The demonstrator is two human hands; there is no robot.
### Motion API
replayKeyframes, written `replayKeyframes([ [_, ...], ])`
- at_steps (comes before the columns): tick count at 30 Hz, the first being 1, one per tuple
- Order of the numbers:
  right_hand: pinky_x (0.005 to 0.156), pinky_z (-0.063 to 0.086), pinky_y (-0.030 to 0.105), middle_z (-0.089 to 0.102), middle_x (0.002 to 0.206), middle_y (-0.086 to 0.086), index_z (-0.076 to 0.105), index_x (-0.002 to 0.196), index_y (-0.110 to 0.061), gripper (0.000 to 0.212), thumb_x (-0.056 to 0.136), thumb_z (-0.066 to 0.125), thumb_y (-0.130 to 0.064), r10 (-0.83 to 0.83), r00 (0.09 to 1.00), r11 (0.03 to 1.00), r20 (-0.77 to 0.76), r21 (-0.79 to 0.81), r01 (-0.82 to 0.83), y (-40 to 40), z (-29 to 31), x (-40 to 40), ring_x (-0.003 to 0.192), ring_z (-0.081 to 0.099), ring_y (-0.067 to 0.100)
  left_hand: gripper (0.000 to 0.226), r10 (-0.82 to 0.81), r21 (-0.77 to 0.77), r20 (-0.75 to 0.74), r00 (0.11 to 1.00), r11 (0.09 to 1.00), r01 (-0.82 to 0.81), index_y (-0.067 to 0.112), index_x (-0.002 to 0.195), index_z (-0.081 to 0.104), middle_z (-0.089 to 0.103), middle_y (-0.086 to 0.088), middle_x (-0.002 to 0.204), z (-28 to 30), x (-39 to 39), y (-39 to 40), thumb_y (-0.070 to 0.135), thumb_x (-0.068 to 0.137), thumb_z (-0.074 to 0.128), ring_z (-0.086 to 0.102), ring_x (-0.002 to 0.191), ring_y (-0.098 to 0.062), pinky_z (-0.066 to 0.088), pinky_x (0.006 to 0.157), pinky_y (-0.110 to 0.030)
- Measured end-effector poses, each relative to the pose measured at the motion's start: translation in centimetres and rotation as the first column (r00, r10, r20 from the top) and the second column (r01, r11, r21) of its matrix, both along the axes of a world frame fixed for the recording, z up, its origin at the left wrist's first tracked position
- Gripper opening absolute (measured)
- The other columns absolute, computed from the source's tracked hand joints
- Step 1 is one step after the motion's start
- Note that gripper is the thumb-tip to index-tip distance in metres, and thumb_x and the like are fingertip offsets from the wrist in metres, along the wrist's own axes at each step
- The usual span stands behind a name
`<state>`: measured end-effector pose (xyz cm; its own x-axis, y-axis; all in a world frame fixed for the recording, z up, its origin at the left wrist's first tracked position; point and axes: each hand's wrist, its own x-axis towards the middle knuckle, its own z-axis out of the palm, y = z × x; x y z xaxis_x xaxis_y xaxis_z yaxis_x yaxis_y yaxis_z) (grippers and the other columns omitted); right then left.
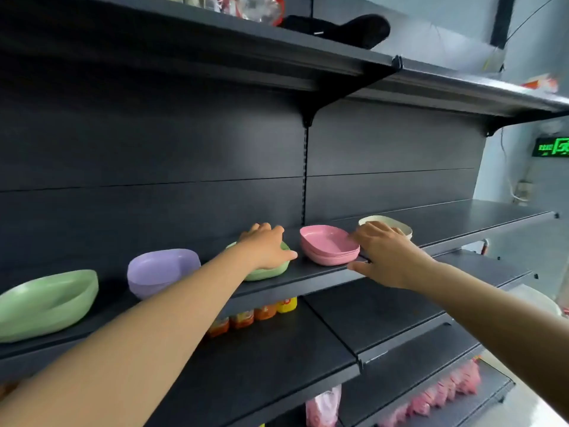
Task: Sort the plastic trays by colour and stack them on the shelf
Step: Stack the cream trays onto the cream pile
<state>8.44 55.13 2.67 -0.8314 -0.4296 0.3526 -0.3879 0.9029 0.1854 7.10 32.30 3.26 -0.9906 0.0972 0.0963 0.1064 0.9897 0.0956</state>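
Left hand (264, 248) curled over green tray (271, 271), right hand (386, 254) spread, fingertips touching pink trays (329, 245)

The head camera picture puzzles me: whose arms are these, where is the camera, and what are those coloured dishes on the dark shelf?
No machine here: a person wears a wide-angle camera on the head, so you see their own bare arms reaching forward. On the black shelf stand plastic trays: a green tray far left, a purple stack, a second green tray, a pink stack and a cream tray. The left hand lies over the second green tray, fingers curled on its rim. The right hand touches the pink stack's edge. Neither tray looks lifted.
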Motion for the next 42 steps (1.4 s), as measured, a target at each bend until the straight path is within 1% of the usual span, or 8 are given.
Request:
replayKeyframes([
  [6, 0.11, 0.026, 0.038, 0.038, 0.146, -0.003, 0.034, 0.144, -0.026, 0.062, 0.09, 0.051, -0.052, -0.066, 0.996, 0.993, 0.051, -0.097, 0.071, 9.6, -1.0, -3.3, 0.139, 0.026, 0.02, 0.08, -0.042, 0.033, 0.014, 0.999, 0.999, 0.041, 0.012, 0.151, 0.011, 0.016, -0.009, 0.157, 0.0, -4.5, 9.2, 0.056, 0.091, 0.043, 0.015, 0.144, -0.028, 0.021, 0.115, -0.042],
  [17, 0.111, 0.028, 0.039, 0.037, 0.145, -0.001, 0.035, 0.143, -0.023, 0.062, 0.089, 0.055, -0.048, -0.089, 0.982, 0.972, 0.169, -0.199, 0.122, 19.2, -3.5, -17.2, 0.139, 0.025, 0.021, 0.079, -0.084, 0.142, 0.084, 0.993, 0.987, 0.072, 0.009, 0.151, 0.011, 0.012, -0.01, 0.158, -1.1, -19.8, 20.8, 0.052, 0.093, 0.045, 0.011, 0.146, -0.026, 0.017, 0.115, -0.037],
  [25, 0.11, 0.025, 0.035, 0.036, 0.147, 0.001, 0.032, 0.146, -0.021, 0.063, 0.091, 0.055, -0.042, 0.02, 0.954, 0.952, 0.299, -0.296, 0.073, 21.8, -3.0, -30.0, 0.137, 0.028, 0.024, 0.075, 0.012, 0.253, 0.141, 0.99, 0.966, -0.047, 0.01, 0.15, 0.014, 0.014, -0.011, 0.157, -3.7, -29.3, 26.3, 0.049, 0.094, 0.045, 0.013, 0.144, -0.031, 0.019, 0.113, -0.038],
  [29, 0.11, 0.027, 0.034, 0.035, 0.147, 0.0, 0.028, 0.147, -0.023, 0.066, 0.09, 0.056, -0.04, 0.117, 0.918, 0.943, 0.38, -0.331, 0.016, 21.4, -4.1, -34.9, 0.138, 0.028, 0.023, 0.069, 0.08, 0.322, 0.164, 0.983, 0.938, -0.13, 0.012, 0.148, 0.022, 0.023, -0.01, 0.153, -5.4, -32.2, 26.9, 0.046, 0.093, 0.046, 0.026, 0.14, -0.028, 0.027, 0.11, -0.035],
  [33, 0.11, 0.029, 0.034, 0.026, 0.153, 0.0, 0.016, 0.151, -0.023, 0.074, 0.09, 0.056, -0.039, 0.184, 0.866, 0.949, 0.465, -0.315, -0.032, 21.2, -4.9, -38.8, 0.139, 0.027, 0.023, 0.075, 0.185, 0.354, 0.182, 0.966, 0.904, -0.24, 0.014, 0.151, 0.011, 0.014, -0.008, 0.158, -7.1, -33.7, 27.0, 0.04, 0.092, 0.049, 0.018, 0.144, -0.026, 0.023, 0.116, -0.037],
  [35, 0.105, 0.033, 0.031, 0.023, 0.153, -0.002, 0.012, 0.152, -0.025, 0.076, 0.091, 0.056, -0.037, 0.234, 0.828, 0.941, 0.51, -0.331, -0.063, 21.3, -5.5, -40.0, 0.136, 0.032, 0.021, 0.076, 0.221, 0.405, 0.196, 0.955, 0.869, -0.284, 0.021, 0.151, 0.013, 0.023, -0.006, 0.154, -8.1, -34.1, 26.9, 0.038, 0.089, 0.054, 0.029, 0.139, -0.026, 0.032, 0.11, -0.037],
  [39, 0.09, 0.037, 0.023, 0.022, 0.151, -0.005, 0.011, 0.151, -0.025, 0.078, 0.09, 0.057, -0.032, 0.355, 0.76, 0.897, 0.545, -0.427, -0.113, 21.7, -6.7, -41.6, 0.127, 0.043, 0.02, 0.065, 0.276, 0.511, 0.225, 0.935, 0.783, -0.354, 0.031, 0.138, 0.031, 0.05, -0.001, 0.13, -9.4, -34.1, 26.8, 0.027, 0.081, 0.062, 0.052, 0.112, -0.019, 0.045, 0.087, -0.031],
  [42, 0.084, 0.035, 0.022, 0.023, 0.15, -0.005, 0.014, 0.15, -0.021, 0.077, 0.089, 0.059, -0.032, 0.4, 0.736, 0.881, 0.546, -0.45, -0.146, 21.9, -6.9, -42.2, 0.125, 0.044, 0.019, 0.055, 0.27, 0.53, 0.236, 0.934, 0.77, -0.356, 0.031, 0.128, 0.038, 0.054, 0.0, 0.123, -9.2, -34.0, 26.9, 0.021, 0.081, 0.064, 0.053, 0.11, -0.019, 0.046, 0.095, -0.039],
])
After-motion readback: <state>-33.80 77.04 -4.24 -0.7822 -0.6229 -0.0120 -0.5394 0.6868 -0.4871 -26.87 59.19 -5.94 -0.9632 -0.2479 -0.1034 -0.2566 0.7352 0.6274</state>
